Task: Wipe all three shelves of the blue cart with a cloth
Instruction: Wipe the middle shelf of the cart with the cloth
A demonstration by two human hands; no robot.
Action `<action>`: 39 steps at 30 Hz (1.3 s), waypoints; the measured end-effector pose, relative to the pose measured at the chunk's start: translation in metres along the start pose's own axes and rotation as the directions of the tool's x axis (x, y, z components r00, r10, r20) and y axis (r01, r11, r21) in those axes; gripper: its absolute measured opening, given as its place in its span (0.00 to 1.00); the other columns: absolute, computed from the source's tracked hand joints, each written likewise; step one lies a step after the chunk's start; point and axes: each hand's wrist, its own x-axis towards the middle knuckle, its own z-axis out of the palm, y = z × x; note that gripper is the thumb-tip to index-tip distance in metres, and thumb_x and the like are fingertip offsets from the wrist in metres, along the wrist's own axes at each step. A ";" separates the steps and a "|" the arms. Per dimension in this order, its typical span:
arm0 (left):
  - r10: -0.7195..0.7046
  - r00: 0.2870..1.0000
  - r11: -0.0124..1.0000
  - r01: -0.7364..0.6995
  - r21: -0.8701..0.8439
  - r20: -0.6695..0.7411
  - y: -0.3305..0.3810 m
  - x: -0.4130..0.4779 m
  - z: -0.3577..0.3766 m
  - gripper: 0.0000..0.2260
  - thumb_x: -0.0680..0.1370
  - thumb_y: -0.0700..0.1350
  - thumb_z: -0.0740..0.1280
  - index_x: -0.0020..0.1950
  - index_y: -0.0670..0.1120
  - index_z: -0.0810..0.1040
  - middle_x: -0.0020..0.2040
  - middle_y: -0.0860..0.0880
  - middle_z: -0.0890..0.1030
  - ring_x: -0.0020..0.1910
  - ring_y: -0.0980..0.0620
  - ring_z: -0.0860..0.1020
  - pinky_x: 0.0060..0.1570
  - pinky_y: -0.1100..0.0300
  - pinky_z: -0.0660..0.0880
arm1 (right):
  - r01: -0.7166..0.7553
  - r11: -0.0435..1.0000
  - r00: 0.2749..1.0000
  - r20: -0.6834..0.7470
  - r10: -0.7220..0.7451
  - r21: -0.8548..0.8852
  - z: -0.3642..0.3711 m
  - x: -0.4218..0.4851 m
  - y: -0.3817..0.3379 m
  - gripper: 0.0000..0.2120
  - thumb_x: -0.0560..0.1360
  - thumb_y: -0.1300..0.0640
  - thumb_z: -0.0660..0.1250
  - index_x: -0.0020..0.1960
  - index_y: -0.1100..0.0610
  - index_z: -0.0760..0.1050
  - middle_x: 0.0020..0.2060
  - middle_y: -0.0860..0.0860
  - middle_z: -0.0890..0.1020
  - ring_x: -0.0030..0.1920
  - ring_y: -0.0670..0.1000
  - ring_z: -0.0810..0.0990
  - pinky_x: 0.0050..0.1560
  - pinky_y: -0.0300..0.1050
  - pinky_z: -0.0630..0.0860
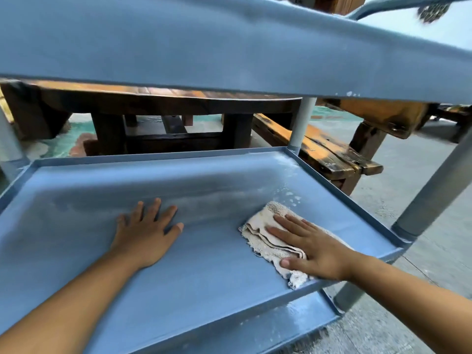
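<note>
- Head view, looking down into a blue cart (pixel 304 121). Its middle shelf (pixel 204 264) fills the frame, the top shelf (pixel 229 47) hangs overhead, and the edge of the bottom shelf (pixel 293 325) shows below.
- The right hand (pixel 314 246) lies flat with straight fingers, pressing a folded beige cloth (pixel 263 241) onto the middle shelf near its front right corner.
- The left hand (pixel 145 233) rests open, palm down and fingers spread, on bare shelf well apart from the cloth.
- White residue (pixel 291 195) speckles the shelf just beyond the cloth.
- Risk: the cloth is only pressed, not gripped, and its frayed corner sits at the front rim. A stroke toward the person could push it off the edge.
- Risk: a flat palm may skim past the rimmed far corner, leaving residue there.
</note>
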 end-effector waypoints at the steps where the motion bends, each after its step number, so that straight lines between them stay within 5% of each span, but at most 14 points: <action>1: -0.007 1.000 1.000 0.007 -0.005 0.005 0.000 0.000 0.000 0.28 0.76 0.69 0.42 0.77 0.67 0.45 0.81 0.55 0.43 0.79 0.45 0.43 0.73 0.39 0.48 | 0.024 1.000 1.000 0.006 -0.024 0.000 -0.001 0.000 0.004 0.34 0.75 0.25 0.48 0.78 0.31 0.43 0.80 0.39 0.41 0.79 0.42 0.35 0.80 0.52 0.42; 10: -0.090 0.995 0.996 0.089 0.018 0.038 0.003 -0.001 -0.005 0.26 0.77 0.69 0.44 0.75 0.70 0.45 0.81 0.57 0.43 0.79 0.46 0.44 0.73 0.39 0.49 | 0.192 0.981 0.981 0.012 -0.192 -0.024 -0.012 -0.009 0.074 0.33 0.79 0.30 0.53 0.78 0.31 0.41 0.80 0.38 0.41 0.79 0.41 0.35 0.80 0.51 0.41; 12: -0.186 0.981 0.983 0.185 0.024 0.057 0.019 0.003 -0.007 0.25 0.79 0.65 0.47 0.76 0.65 0.51 0.81 0.54 0.47 0.79 0.43 0.48 0.72 0.37 0.51 | 0.225 0.974 0.974 0.013 -0.225 -0.024 -0.009 -0.007 0.080 0.32 0.79 0.30 0.52 0.77 0.30 0.41 0.80 0.37 0.40 0.78 0.41 0.34 0.80 0.49 0.39; 14: -0.240 0.971 0.971 0.240 -0.002 -0.009 0.049 0.014 -0.009 0.19 0.80 0.57 0.53 0.69 0.53 0.65 0.76 0.43 0.61 0.74 0.38 0.60 0.69 0.38 0.60 | 0.251 0.968 0.968 0.031 -0.250 -0.031 -0.008 -0.005 0.082 0.32 0.79 0.29 0.52 0.77 0.29 0.40 0.79 0.36 0.38 0.78 0.41 0.32 0.79 0.48 0.37; 16: -0.121 0.985 0.990 0.110 -0.093 -0.126 0.086 0.030 -0.012 0.11 0.78 0.50 0.59 0.55 0.45 0.72 0.61 0.41 0.73 0.63 0.39 0.71 0.61 0.45 0.70 | 0.278 0.959 0.960 0.057 -0.275 -0.050 -0.010 -0.002 0.082 0.32 0.78 0.28 0.50 0.76 0.29 0.38 0.79 0.36 0.36 0.78 0.42 0.31 0.78 0.49 0.35; 18: 0.103 0.973 0.980 -0.134 -0.144 -0.205 0.119 0.047 -0.012 0.08 0.78 0.46 0.61 0.53 0.44 0.74 0.56 0.43 0.75 0.58 0.41 0.73 0.57 0.50 0.71 | 0.296 0.953 0.954 0.073 -0.291 -0.061 -0.012 0.001 0.083 0.32 0.78 0.28 0.49 0.76 0.29 0.37 0.78 0.36 0.35 0.77 0.43 0.29 0.78 0.50 0.33; 20: 0.196 0.960 0.968 -0.222 -0.115 -0.202 0.136 0.060 -0.007 0.12 0.80 0.47 0.59 0.60 0.44 0.73 0.65 0.45 0.73 0.65 0.45 0.71 0.62 0.51 0.67 | 0.317 0.947 0.946 0.083 -0.313 -0.051 -0.013 0.007 0.080 0.33 0.77 0.27 0.49 0.76 0.29 0.37 0.78 0.37 0.34 0.77 0.43 0.29 0.77 0.50 0.32; 23: 0.100 0.988 0.987 -0.114 -0.116 -0.119 0.136 0.069 0.006 0.19 0.82 0.56 0.55 0.71 0.51 0.65 0.80 0.49 0.56 0.77 0.49 0.57 0.73 0.42 0.52 | 0.286 0.958 0.956 0.074 -0.283 -0.024 -0.012 0.032 0.074 0.36 0.74 0.23 0.49 0.76 0.28 0.37 0.79 0.39 0.35 0.78 0.45 0.29 0.77 0.50 0.32; 31: 0.086 0.995 0.994 -0.089 -0.063 -0.058 0.131 0.071 0.018 0.28 0.80 0.64 0.43 0.79 0.58 0.47 0.81 0.54 0.43 0.79 0.53 0.43 0.76 0.42 0.43 | -0.030 0.999 0.999 -0.029 0.030 -0.020 -0.018 0.180 0.077 0.39 0.72 0.23 0.51 0.79 0.34 0.45 0.82 0.47 0.44 0.81 0.54 0.39 0.79 0.57 0.41; 39: 0.088 0.994 0.996 -0.087 0.017 -0.060 0.131 0.070 0.021 0.28 0.77 0.66 0.39 0.78 0.63 0.40 0.80 0.57 0.39 0.78 0.56 0.38 0.75 0.45 0.41 | -0.201 0.980 0.975 -0.092 0.200 -0.002 -0.027 0.286 0.125 0.52 0.59 0.16 0.42 0.79 0.36 0.49 0.82 0.49 0.48 0.81 0.56 0.45 0.76 0.59 0.46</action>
